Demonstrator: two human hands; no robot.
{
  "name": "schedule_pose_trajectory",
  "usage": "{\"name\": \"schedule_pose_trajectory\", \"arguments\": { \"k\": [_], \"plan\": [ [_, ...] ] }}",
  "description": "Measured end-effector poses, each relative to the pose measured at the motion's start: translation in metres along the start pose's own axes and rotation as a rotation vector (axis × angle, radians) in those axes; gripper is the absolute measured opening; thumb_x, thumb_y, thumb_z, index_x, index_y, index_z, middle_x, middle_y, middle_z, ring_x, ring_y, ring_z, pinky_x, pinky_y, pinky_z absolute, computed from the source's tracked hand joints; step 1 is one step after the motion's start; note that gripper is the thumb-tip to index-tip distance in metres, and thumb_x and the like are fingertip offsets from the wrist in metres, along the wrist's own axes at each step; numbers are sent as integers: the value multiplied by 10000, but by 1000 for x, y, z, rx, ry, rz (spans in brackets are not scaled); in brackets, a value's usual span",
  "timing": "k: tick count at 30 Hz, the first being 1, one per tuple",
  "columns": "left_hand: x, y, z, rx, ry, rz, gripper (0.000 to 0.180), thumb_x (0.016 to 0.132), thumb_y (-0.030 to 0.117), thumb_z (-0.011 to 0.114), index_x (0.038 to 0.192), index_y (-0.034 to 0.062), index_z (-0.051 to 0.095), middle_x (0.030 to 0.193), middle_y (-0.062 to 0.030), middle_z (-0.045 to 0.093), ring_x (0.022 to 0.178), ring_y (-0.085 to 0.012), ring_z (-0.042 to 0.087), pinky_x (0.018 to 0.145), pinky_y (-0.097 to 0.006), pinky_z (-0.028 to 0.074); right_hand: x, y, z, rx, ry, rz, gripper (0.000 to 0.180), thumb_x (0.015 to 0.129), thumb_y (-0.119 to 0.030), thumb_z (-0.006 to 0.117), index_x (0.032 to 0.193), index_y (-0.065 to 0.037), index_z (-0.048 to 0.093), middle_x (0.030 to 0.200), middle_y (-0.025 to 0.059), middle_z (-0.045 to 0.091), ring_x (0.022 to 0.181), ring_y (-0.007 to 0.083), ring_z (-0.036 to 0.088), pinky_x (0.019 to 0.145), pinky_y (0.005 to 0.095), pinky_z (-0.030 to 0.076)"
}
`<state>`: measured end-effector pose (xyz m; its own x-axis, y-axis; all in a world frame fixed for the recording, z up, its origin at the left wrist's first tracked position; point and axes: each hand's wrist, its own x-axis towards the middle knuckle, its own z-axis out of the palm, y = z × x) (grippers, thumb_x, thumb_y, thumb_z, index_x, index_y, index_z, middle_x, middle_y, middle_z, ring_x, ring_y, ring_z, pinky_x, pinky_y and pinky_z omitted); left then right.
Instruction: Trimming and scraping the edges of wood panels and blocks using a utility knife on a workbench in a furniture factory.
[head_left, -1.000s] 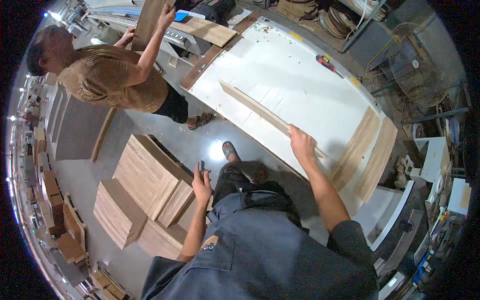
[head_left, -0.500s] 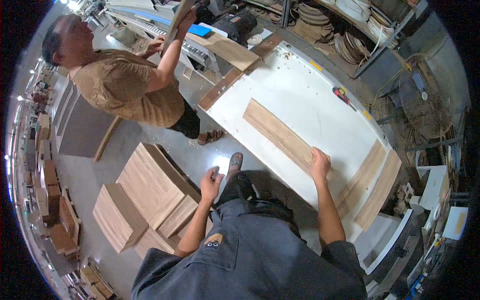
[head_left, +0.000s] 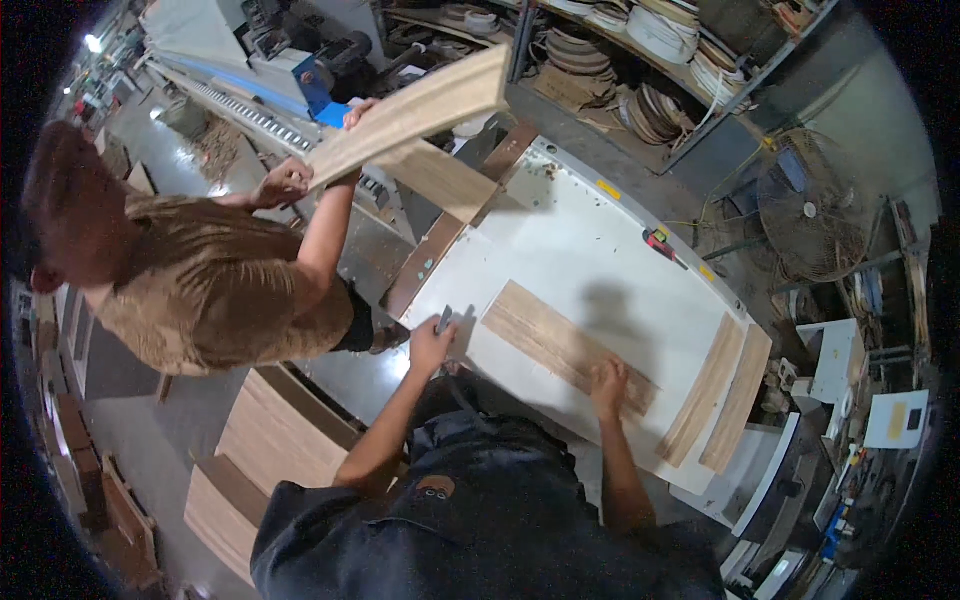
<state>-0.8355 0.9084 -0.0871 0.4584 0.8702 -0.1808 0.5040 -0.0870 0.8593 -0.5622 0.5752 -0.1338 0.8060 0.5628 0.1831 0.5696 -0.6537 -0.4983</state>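
Brown wood-grain board (head_left: 548, 326) lies flat on the white table (head_left: 560, 240); the right hand (head_left: 608, 388) curls over its near end, though whether it grips I cannot tell; the left hand (head_left: 430, 347) closes around a small grey tool (head_left: 444, 319); the step looks like positioning the board; the next move likely calls for steadying it.

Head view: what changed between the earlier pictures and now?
The board, first tipped on edge, now lies flat on the white table under the right hand. The left hand, still holding a dark tool, moved to the table's edge. The co-worker's board swung toward the table. The red tool stayed.
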Motion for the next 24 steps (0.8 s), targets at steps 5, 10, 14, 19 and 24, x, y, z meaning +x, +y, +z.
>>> {"name": "schedule_pose_trajectory", "arguments": {
  "k": [5, 10, 14, 19, 24],
  "plan": [
    [148, 12, 9, -417, 122, -161, 377, 959, 380, 747, 932, 14, 665, 679, -34, 625, 553, -158, 574, 537, -333, 458, -43, -42, 3, 59, -78, 98, 205, 936, -111, 703, 1114, -10, 710, 1247, 172, 605, 1196, 381, 568, 1009, 449, 476],
    [265, -15, 35, -996, 54, -415, 432, 953, 451, 750, 1056, 70, 572, 740, -19, 612, 531, -117, 519, 477, -302, 432, -90, -48, -8, 235, 94, 267, 175, 948, -98, 691, 1103, -23, 720, 1214, 145, 613, 1129, 298, 612, 883, 384, 536],
    [276, -2, 49, -1050, 22, -453, 322, 953, 282, 780, 1009, 66, 548, 715, -19, 597, 505, -122, 499, 456, -282, 411, -130, -37, -30, 266, 152, 385, 155, 953, -50, 659, 1095, -6, 704, 1157, 124, 627, 968, 222, 637, 849, 325, 528],
    [240, 36, 57, -818, -64, -302, 236, 946, 179, 766, 996, 63, 567, 736, -25, 614, 520, -111, 516, 459, -271, 402, -174, -23, -45, 370, 316, 317, 186, 1013, -128, 655, 1151, -9, 691, 1099, 114, 658, 964, 197, 649, 866, 314, 523],
    [161, 43, 58, -548, -235, -116, 215, 950, 180, 747, 913, 49, 581, 696, -29, 619, 490, -113, 538, 454, -308, 450, -145, -42, -58, 357, 71, 480, 224, 1029, -156, 653, 1198, -9, 674, 1129, 86, 690, 1015, 158, 654, 902, 297, 513]
  ]
}}
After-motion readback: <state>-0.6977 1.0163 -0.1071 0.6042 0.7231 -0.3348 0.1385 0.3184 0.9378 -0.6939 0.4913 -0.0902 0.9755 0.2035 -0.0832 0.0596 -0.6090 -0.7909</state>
